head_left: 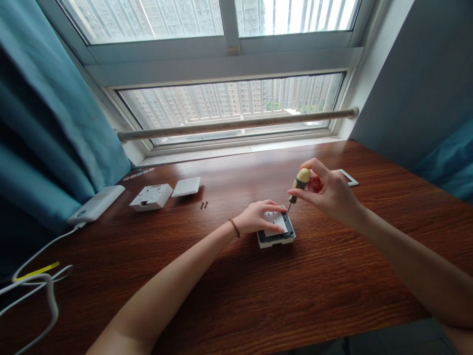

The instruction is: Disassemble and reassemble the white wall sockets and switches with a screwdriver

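On the wooden table, a white power socket (274, 225) with a dark grey inner frame sits in a white box. My left hand (255, 216) lies over its left side, thumb and fingers spread across the white face and holding it steady. Above its right side, my right hand (330, 191) grips a screwdriver (302, 178) by its yellow and dark handle. The screwdriver leans, and its thin shaft reaches down to the socket's upper right edge. My fingers partly cover the socket face, so the exact contact at the tip is hard to see.
Two small screws (204, 204) lie left of the socket. Beyond them are a white switch plate (186, 186) and a white box (151, 197). A white power bank (96, 203) with a cable (48, 250) is at the left. A white frame (349, 178) lies behind my right hand.
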The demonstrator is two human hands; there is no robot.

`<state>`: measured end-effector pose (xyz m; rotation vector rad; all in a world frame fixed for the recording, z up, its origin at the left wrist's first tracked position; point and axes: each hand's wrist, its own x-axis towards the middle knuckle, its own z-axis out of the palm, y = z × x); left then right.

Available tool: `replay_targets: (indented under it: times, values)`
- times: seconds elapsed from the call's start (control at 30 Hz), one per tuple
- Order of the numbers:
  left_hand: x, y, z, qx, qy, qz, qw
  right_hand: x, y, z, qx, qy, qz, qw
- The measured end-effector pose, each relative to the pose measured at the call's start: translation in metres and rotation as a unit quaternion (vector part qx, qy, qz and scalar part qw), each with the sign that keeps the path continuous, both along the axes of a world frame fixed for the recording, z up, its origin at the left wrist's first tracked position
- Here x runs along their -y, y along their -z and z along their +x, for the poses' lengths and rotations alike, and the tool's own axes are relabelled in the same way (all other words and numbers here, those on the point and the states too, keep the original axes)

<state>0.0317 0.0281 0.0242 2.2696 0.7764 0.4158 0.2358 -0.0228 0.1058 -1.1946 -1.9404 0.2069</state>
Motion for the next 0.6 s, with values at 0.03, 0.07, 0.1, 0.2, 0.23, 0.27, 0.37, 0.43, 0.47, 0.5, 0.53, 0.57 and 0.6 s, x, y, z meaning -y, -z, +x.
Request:
replay_targets:
  times: [0.03,0.07,0.1,0.2,0.23,0.27,0.37,0.43,0.47,0.5,0.53,0.57,0.6]
  values:
    - [0.0,0.0,0.0,0.0,0.0,0.001,1.0,0.0,0.0,-0.001,0.0,0.006,0.004,1.0]
    - [0.0,0.0,0.0,0.001,0.0,0.001,1.0,0.0,0.0,-0.001,-0.001,0.012,0.007,1.0]
    - [0.0,0.0,0.0,0.002,0.0,0.001,1.0,0.0,0.0,-0.002,-0.004,0.016,0.01,1.0]
    - [0.0,0.0,0.0,0.004,-0.001,0.0,1.0,0.0,0.001,-0.003,-0.017,0.022,0.02,0.999]
    - [-0.001,0.0,-0.001,0.003,-0.002,0.001,1.0,0.001,0.002,-0.004,-0.022,0.028,0.025,0.999]
    - [-0.001,0.001,-0.001,0.002,-0.002,0.001,1.0,0.001,0.004,-0.005,-0.027,0.038,0.032,0.998]
    - [-0.001,0.002,-0.001,-0.001,-0.001,0.005,1.0,0.004,0.009,-0.01,-0.033,0.08,0.056,0.995]
    - [-0.001,0.002,-0.001,-0.002,0.01,0.007,1.0,0.006,0.01,-0.012,-0.042,0.102,0.072,0.991]
    - [-0.002,0.002,-0.002,0.002,0.021,0.005,1.0,0.008,0.009,-0.012,-0.055,0.111,0.078,0.989]
    - [-0.003,0.0,-0.003,0.01,0.031,0.001,0.999,0.009,0.007,-0.011,-0.077,0.119,0.082,0.986]
    - [-0.004,-0.002,-0.005,0.022,0.038,-0.007,0.999,0.01,0.003,-0.009,-0.11,0.124,0.086,0.982]
    - [-0.006,-0.005,-0.007,0.037,0.038,-0.017,0.998,0.01,-0.002,-0.006,-0.152,0.122,0.087,0.977]
    - [-0.008,-0.009,-0.01,0.052,0.028,-0.024,0.998,0.01,-0.008,-0.001,-0.202,0.112,0.089,0.969]
